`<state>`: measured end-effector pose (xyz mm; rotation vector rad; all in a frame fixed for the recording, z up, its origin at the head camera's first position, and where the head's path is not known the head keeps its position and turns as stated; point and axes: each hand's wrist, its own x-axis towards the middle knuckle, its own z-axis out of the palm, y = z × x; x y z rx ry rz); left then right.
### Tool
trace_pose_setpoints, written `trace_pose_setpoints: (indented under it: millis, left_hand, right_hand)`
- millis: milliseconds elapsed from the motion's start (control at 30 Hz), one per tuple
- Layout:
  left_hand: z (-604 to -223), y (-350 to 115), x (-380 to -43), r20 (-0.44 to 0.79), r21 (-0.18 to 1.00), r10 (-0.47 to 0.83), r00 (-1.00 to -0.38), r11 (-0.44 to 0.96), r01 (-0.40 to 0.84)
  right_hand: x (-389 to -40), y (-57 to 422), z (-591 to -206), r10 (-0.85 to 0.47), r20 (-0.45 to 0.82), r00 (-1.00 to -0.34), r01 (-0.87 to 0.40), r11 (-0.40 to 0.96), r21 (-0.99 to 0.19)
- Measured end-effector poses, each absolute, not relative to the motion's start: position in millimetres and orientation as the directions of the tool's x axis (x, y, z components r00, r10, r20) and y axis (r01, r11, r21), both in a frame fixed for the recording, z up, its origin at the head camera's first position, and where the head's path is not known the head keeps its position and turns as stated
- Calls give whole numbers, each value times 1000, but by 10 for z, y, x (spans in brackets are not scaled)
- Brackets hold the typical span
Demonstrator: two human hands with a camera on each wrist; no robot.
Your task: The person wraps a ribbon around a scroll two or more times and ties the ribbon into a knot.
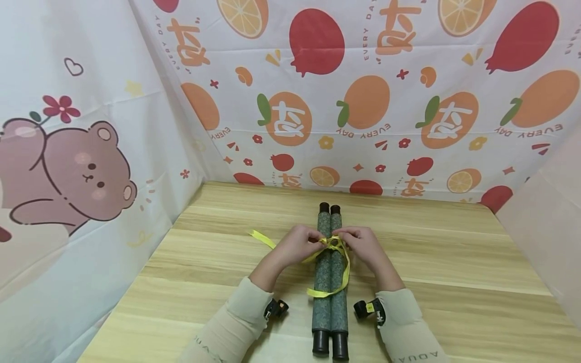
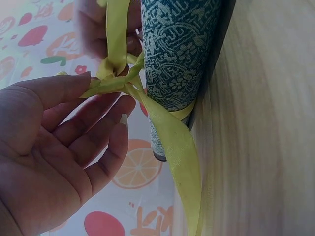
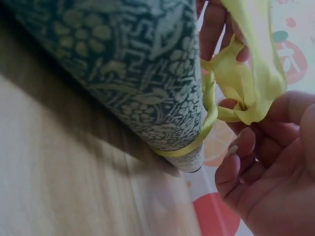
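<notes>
A scroll [image 1: 323, 287] rolled from both ends lies lengthwise on the table as two parallel rolls. Its covering is dark green with a pale floral pattern, and the ends are dark brown knobs. Yellow ribbon [image 1: 331, 293] goes around the upper part, its strands crossing in a loose knot on top. My left hand [image 1: 299, 245] pinches one strand between thumb and fingers, left of the knot. On the other side, my right hand [image 1: 365, 247] pinches a looped part of the ribbon [image 3: 241, 73]. One loose tail trails left behind the left hand; another curves down over the rolls.
The wooden table [image 1: 190, 282] meets a fruit-print cloth [image 1: 386, 65] at the back. A white cloth with a bear print [image 1: 86, 171] hangs on the left. Each wrist wears a small black camera [image 1: 277, 307].
</notes>
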<state>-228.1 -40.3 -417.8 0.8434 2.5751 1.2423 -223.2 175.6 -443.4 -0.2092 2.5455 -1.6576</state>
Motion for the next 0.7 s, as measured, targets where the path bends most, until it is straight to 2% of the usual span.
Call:
trace_pose_setpoints:
  millis: [267,467,700]
  left_hand:
    - [-4126,-445,-2256,76,801,536,-841,469,372]
    - [-4112,-478,-2259,68,814,505,-861,471,340]
    - [-4093,-536,-2272,50,807,474,-879,500,315]
  right_hand:
    - [-2248,1782,-4434,-110,7,-994,-49,385,-922]
    - [-2220,1807,-4409,-125,-13,-992,-36,374,-927]
    - [-2222,1889,-4395,-152,-33,-988,-13,296,-955]
